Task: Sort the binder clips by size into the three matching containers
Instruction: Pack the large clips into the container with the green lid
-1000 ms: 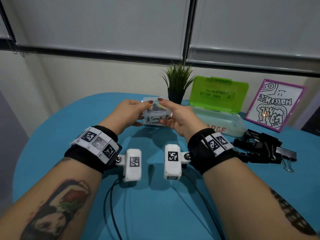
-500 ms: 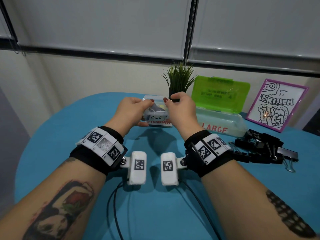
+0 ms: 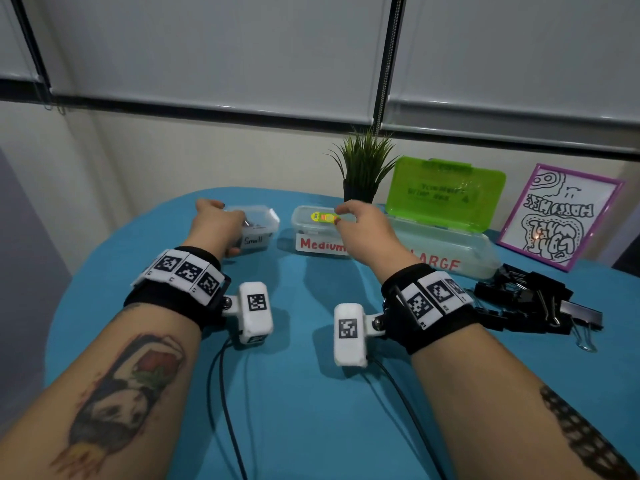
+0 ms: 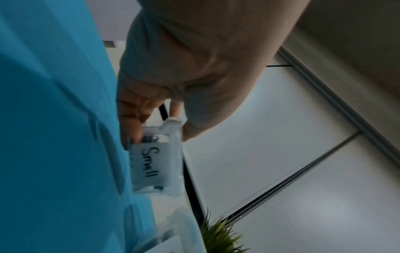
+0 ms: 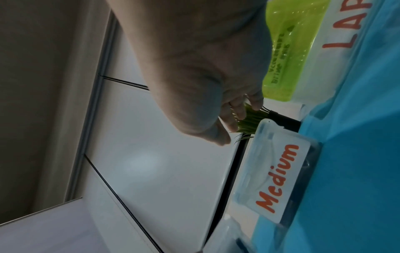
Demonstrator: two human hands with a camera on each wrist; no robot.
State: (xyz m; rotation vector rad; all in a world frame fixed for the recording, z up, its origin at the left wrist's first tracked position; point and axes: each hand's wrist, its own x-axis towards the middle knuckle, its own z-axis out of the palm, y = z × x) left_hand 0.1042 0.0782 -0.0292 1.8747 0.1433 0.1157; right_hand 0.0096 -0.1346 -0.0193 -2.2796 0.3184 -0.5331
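My left hand (image 3: 225, 226) grips the left end of the clear container labelled Small (image 3: 258, 225), which holds dark clips. In the left wrist view its fingers (image 4: 132, 119) and thumb wrap that Small container (image 4: 155, 162), low at the blue cloth. To its right stands the Medium container (image 3: 311, 233), with a yellow sticker on top. My right hand (image 3: 341, 216) hovers over the Medium container's right end, fingers loosely curled and holding nothing. The Large container (image 3: 450, 244) stands further right with its green lid (image 3: 445, 192) raised. A pile of black binder clips (image 3: 530, 299) lies at the right.
A potted grass plant (image 3: 363, 168) stands behind the Medium container. A purple-framed drawing (image 3: 557, 216) leans at the back right. Two black cables (image 3: 221, 393) run from the wrist cameras toward me over the blue tablecloth (image 3: 304, 393).
Both hands held the Small container over the Medium one. Now my left hand has carried it to the left, beside the Medium container. My right hand has let go.
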